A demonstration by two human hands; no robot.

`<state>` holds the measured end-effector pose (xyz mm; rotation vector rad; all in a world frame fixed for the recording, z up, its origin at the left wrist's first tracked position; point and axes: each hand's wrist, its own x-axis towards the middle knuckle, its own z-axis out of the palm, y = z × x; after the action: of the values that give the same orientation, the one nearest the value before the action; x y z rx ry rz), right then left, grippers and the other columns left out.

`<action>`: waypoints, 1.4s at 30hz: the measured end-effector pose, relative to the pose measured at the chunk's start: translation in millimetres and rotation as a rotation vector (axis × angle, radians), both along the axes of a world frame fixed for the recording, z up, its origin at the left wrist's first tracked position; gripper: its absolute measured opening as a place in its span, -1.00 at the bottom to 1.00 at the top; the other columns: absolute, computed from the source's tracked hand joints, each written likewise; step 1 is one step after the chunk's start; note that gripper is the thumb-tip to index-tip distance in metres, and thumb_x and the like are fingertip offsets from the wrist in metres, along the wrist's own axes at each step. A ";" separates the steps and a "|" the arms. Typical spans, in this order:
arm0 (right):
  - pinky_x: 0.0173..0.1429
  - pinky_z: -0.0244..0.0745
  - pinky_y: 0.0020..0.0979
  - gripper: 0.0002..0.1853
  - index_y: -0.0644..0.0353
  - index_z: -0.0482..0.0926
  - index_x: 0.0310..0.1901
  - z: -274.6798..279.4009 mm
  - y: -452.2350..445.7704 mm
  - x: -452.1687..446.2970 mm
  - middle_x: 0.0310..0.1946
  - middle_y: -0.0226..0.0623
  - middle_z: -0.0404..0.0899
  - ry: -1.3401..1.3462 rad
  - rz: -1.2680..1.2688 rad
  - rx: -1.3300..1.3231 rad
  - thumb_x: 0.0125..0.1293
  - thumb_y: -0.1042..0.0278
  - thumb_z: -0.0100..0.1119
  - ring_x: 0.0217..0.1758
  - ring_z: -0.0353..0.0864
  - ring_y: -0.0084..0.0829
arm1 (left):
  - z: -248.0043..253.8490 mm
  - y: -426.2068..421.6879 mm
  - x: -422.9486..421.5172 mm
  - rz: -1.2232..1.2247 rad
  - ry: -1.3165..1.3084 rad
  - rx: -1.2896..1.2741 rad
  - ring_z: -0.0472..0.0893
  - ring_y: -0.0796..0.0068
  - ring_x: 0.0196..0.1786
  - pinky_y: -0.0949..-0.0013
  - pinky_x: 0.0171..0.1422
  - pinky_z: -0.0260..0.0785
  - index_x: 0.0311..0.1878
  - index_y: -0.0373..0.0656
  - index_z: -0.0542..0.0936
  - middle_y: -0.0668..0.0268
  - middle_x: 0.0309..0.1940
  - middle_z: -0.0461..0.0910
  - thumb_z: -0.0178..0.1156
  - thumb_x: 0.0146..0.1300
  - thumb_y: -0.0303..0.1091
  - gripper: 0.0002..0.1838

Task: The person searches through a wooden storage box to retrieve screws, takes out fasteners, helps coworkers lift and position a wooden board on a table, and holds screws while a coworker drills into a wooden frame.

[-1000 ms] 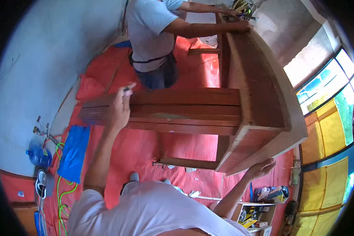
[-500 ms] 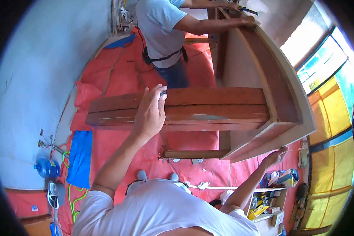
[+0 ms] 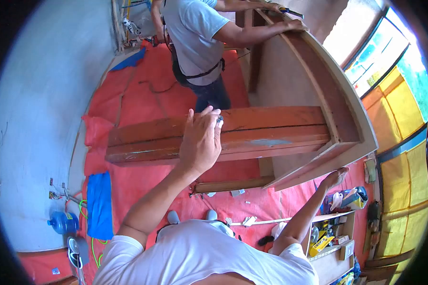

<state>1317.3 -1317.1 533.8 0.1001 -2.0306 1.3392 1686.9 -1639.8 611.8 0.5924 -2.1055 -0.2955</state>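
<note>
My left hand (image 3: 200, 142) is raised over a reddish-brown wooden beam (image 3: 280, 118), its fingers closed around a small dark object (image 3: 219, 119) whose kind I cannot make out. The beam runs across the view and meets a curved, wood-framed panel (image 3: 340, 85) at its right end. Close to the panel's lower right corner is my right hand (image 3: 335, 178), fingers drawn together. Whether it touches the panel or holds something small is unclear.
Opposite me a co-worker (image 3: 195, 42) has both hands on the panel's top edge, near a dark tool (image 3: 290, 12). Another person's arm (image 3: 158, 21) shows behind. Red sheeting (image 3: 142, 90) covers the floor. An open box of supplies (image 3: 335, 242) stands lower right; a blue water jug (image 3: 63, 222) lies left.
My left hand has shifted right along the beam, still closed on the small dark object. My right hand has risen slightly. The view has turned, and another person's arm has appeared behind the co-worker.
</note>
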 end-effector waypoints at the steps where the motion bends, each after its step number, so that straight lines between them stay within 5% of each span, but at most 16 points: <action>1: -0.10 0.33 -0.03 -0.35 0.42 0.51 -0.14 -5.8 5.6 -9.3 -0.31 0.10 0.54 -0.030 -0.012 0.005 0.47 -0.07 -0.44 -0.24 0.48 0.02 | -1.3 3.9 -7.1 -0.011 -0.001 -0.009 0.45 0.18 0.19 -0.07 0.38 0.08 0.03 -0.21 0.41 0.20 0.00 0.52 -0.04 0.36 -0.41 -0.78; 13: -0.25 0.31 0.01 -0.46 0.38 0.46 -0.24 -78.6 65.4 -111.2 -0.35 0.19 0.52 0.238 -0.106 0.130 0.48 0.02 -0.37 -0.32 0.47 0.09 | 0.6 48.3 -80.0 -0.125 -0.047 -0.067 0.41 0.19 0.22 -0.11 0.39 0.02 0.03 -0.22 0.39 0.18 0.03 0.48 0.00 0.32 -0.41 -0.75; 16: -0.05 0.34 -0.16 -0.45 0.39 0.40 -0.01 -103.1 97.0 -143.5 -0.20 0.00 0.43 0.158 -0.029 0.177 0.46 -0.03 -0.35 -0.16 0.43 -0.14 | -1.8 56.2 -95.0 -0.165 -0.050 -0.082 0.41 0.17 0.21 -0.10 0.38 0.03 0.03 -0.22 0.40 0.16 0.02 0.48 0.02 0.29 -0.42 -0.74; 18: -0.44 0.34 -0.27 -0.70 0.18 0.46 -0.23 -117.6 109.2 -171.2 -0.61 -0.31 0.33 0.227 -0.131 0.258 0.46 0.18 -0.23 -0.57 0.36 -0.40 | -4.3 65.7 -105.0 -0.180 -0.032 -0.040 0.40 0.15 0.21 -0.11 0.36 0.04 0.00 -0.22 0.41 0.13 0.02 0.48 0.04 0.28 -0.41 -0.76; 22: -0.40 0.35 -0.25 -0.67 0.22 0.46 -0.23 -133.5 133.7 -184.1 -0.57 -0.24 0.36 0.235 -0.162 0.263 0.45 0.15 -0.23 -0.53 0.37 -0.33 | -9.1 97.0 -117.8 -0.272 -0.014 -0.068 0.37 0.14 0.24 -0.23 0.37 -0.01 -0.15 -0.22 0.46 0.10 0.01 0.47 0.06 0.24 -0.33 -0.81; 29: -0.33 0.37 -0.21 -0.61 0.30 0.48 -0.23 -140.2 152.0 -188.6 -0.51 -0.12 0.41 0.158 -0.139 0.241 0.45 0.11 -0.21 -0.46 0.39 -0.21 | -12.3 133.7 -135.4 -0.266 -0.125 -0.195 0.31 0.10 0.26 -0.31 0.36 -0.03 -0.11 -0.24 0.45 0.06 0.01 0.39 -0.01 0.21 -0.26 -0.72; 36: -0.26 0.38 -0.17 -0.55 0.38 0.49 -0.22 -168.3 153.0 -162.4 -0.45 0.01 0.46 0.078 -0.090 0.265 0.45 0.07 -0.20 -0.39 0.41 -0.10 | -12.9 134.2 -138.3 -0.544 0.118 -0.007 0.40 0.16 0.13 -0.03 0.23 0.22 -0.13 -0.23 0.45 0.09 -0.03 0.41 0.04 0.23 -0.35 -0.80; 40: -0.17 0.42 -0.21 -0.52 0.39 0.54 -0.20 -243.8 134.3 -58.3 -0.33 0.01 0.55 -0.230 0.051 0.475 0.45 0.06 -0.17 -0.24 0.51 -0.15 | 9.6 126.4 -68.7 -0.732 0.270 0.430 0.58 0.25 -0.24 0.26 -0.11 0.42 -0.10 -0.19 0.48 0.20 -0.32 0.53 0.12 0.26 -0.46 -0.84; 42: -0.10 0.46 -0.29 -0.59 0.34 0.55 -0.12 -275.9 84.7 50.1 -0.26 -0.10 0.59 -0.323 0.669 0.053 0.43 0.13 -0.17 -0.19 0.56 -0.29 | 22.4 104.0 -1.5 -0.700 0.289 0.454 0.62 0.26 -0.29 0.29 -0.19 0.45 -0.11 -0.20 0.53 0.23 -0.34 0.59 0.16 0.24 -0.44 -0.83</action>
<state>1367.4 -1232.3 258.0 0.6753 -2.4195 1.7874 1685.4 -1535.8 634.3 0.0253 -1.8984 -1.1992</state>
